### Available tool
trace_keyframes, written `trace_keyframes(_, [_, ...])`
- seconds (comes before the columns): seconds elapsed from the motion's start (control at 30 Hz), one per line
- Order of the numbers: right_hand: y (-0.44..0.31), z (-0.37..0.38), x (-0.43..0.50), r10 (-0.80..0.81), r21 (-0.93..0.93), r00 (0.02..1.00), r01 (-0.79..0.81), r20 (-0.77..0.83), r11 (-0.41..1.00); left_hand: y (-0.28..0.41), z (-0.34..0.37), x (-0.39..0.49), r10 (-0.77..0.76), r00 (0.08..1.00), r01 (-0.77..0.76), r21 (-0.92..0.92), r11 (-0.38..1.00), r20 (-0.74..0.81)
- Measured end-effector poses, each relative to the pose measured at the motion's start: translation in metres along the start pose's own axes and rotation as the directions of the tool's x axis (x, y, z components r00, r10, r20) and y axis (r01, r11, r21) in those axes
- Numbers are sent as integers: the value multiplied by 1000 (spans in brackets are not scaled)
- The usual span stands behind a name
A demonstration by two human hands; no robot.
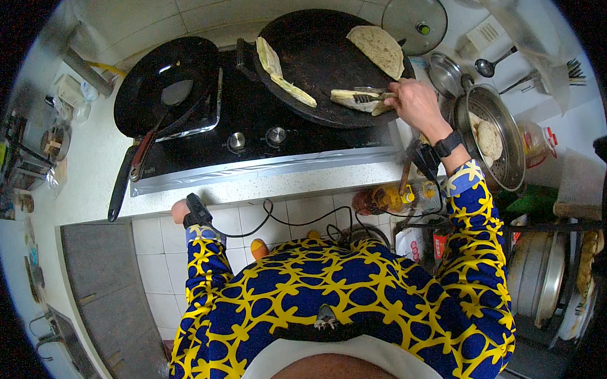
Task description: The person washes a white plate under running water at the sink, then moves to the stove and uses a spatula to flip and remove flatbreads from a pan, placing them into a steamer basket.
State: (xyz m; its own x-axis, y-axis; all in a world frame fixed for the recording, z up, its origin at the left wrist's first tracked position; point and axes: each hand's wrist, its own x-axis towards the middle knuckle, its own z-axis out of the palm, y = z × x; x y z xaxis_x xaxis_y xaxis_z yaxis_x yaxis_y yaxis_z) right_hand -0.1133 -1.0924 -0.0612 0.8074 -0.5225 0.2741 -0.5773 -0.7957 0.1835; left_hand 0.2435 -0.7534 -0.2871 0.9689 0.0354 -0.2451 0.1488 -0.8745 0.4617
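Observation:
My right hand grips a forked metal utensil at the near right side of a wide black griddle pan. Its tines lie against a pale filled flatbread standing on its edge. Behind it, a half-moon flatbread lies flat by the far right rim. Along the left rim lean two more pieces, an upper flatbread and a lower flatbread, greenish at the edges. My left hand is at the counter's front edge, mostly hidden by its wrist device; its fingers cannot be made out.
A black wok with a turner in it sits on the left of the hob. On the right, a metal steamer holds pale flatbreads. A glass lid leans behind. A cable hangs between my wrists.

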Motion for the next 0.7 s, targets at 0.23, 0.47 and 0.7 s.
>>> trace_keyframes(0.23, [4, 5, 12, 232, -5, 960, -234, 157, 972, -11, 11, 20, 30, 998, -40, 169, 985, 61])
trace_keyframes(0.47, [43, 21, 4, 323, 518, 908, -418, 267, 747, -9, 8, 18, 63, 991, -96, 293, 951, 117])
trace_keyframes(0.7, [52, 18, -12, 304, 867, 921, -346, 242, 359, -4, 9, 17, 54, 990, -106, 430, 897, 131])
